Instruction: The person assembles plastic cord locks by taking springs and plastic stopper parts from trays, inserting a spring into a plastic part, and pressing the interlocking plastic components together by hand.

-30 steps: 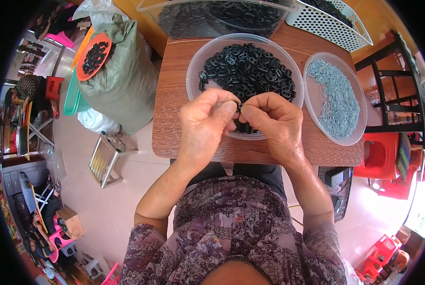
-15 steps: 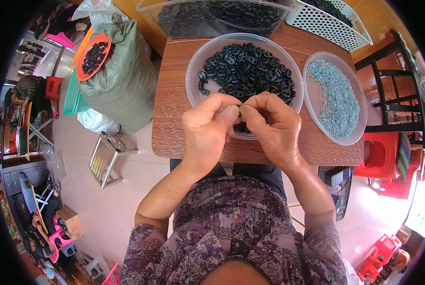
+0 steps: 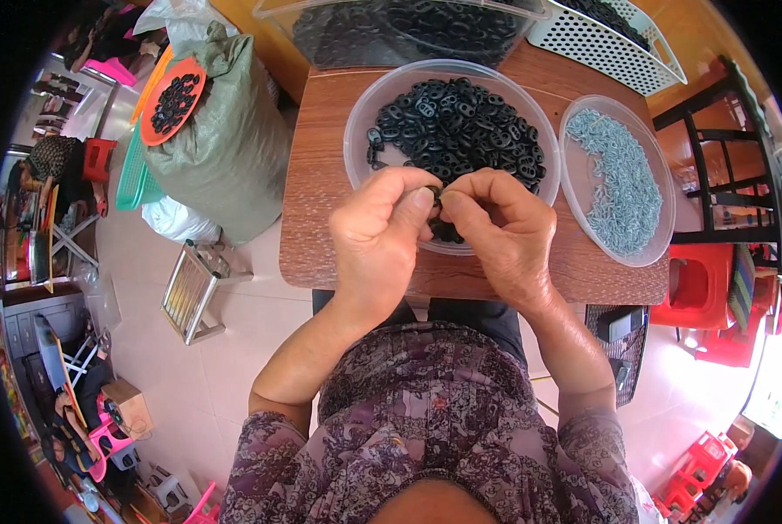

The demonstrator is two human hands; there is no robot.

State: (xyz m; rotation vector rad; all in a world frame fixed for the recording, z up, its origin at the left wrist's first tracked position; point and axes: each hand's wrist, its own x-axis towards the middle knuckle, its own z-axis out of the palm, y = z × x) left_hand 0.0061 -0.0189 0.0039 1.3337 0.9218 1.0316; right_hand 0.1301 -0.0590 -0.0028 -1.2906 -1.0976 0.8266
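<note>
Two hands meet over the near side of the round tub (image 3: 392, 157). From far away, I see my left hand (image 3: 369, 236) pinching a small black piece (image 3: 435, 194) above the tub. My right hand (image 3: 515, 229) has its fingertips just beside it, on the other side. I can't tell if they grip it, or where its long side points.
</note>
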